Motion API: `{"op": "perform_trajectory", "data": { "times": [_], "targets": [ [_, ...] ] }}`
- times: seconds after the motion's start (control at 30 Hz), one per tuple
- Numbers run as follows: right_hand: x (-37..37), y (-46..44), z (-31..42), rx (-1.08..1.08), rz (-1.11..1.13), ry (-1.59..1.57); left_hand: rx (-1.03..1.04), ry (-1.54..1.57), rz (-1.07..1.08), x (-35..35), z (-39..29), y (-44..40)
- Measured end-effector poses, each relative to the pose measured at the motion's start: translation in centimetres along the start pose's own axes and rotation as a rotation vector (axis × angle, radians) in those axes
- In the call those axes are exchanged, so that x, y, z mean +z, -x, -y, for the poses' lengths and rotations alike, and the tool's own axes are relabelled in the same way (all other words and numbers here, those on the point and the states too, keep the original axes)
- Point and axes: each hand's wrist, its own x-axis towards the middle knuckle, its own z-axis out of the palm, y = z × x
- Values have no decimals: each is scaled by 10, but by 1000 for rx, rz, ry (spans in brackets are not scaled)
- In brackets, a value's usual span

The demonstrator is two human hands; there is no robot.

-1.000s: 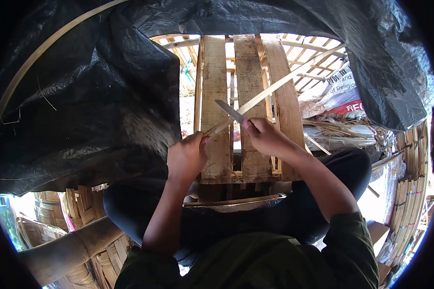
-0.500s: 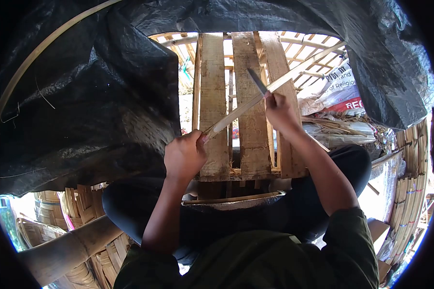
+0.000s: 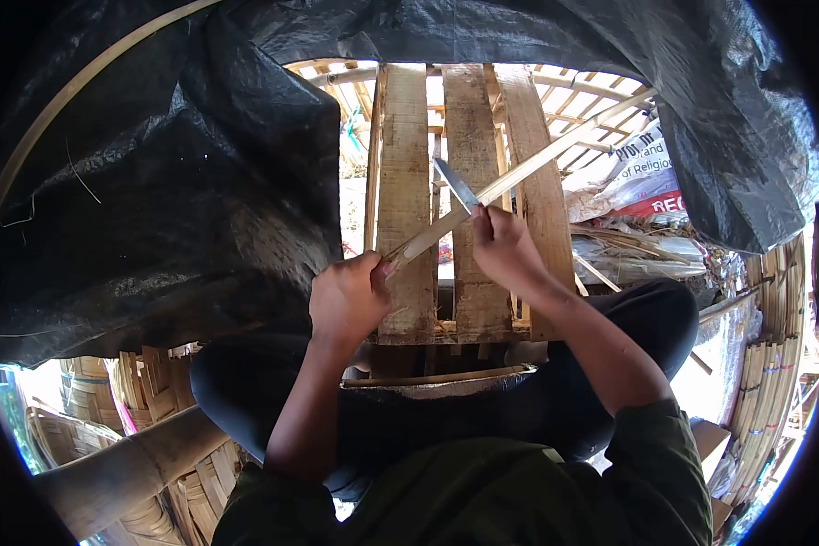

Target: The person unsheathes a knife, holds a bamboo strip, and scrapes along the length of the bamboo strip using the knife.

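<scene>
A long pale strip, probably bamboo [image 3: 537, 164], runs slantwise from lower left to upper right above the wooden planks [image 3: 404, 182]. My left hand [image 3: 349, 296] is closed round its lower end. My right hand [image 3: 508, 247] grips a knife [image 3: 457, 187] whose handle is hidden in the fingers. The blade points up and left and crosses the strip near its middle. Light, scraped-looking wood shows on the strip just beyond my left hand.
Black plastic sheeting [image 3: 155, 209] hangs at the left, top and right. Printed sacks [image 3: 646, 173] lie at the right beyond the planks. A thick bamboo pole [image 3: 136, 469] crosses the lower left, beside woven pieces. Bundled strips [image 3: 773, 364] stand at the far right.
Over the last second my right hand with the knife went up along the strip, then came back down toward my left hand. My left hand has stayed nearly still.
</scene>
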Motion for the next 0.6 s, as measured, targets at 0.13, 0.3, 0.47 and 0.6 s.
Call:
{"op": "perform_trajectory", "data": {
  "times": [0.13,0.3,0.47,0.6],
  "targets": [
    [-37,-25,-6,353,-10,-223,4,-13,-25,-5,-7,0],
    [9,-4,-9,25,-32,-136,10,-31,-46,1,-2,-2],
    [-45,-35,-17,331,-173,-359,1,-20,-69,-8,-6,-5],
    [-3,-14,-13,141,-75,-173,8,-47,-60,-6,-6,-5]
  ]
}}
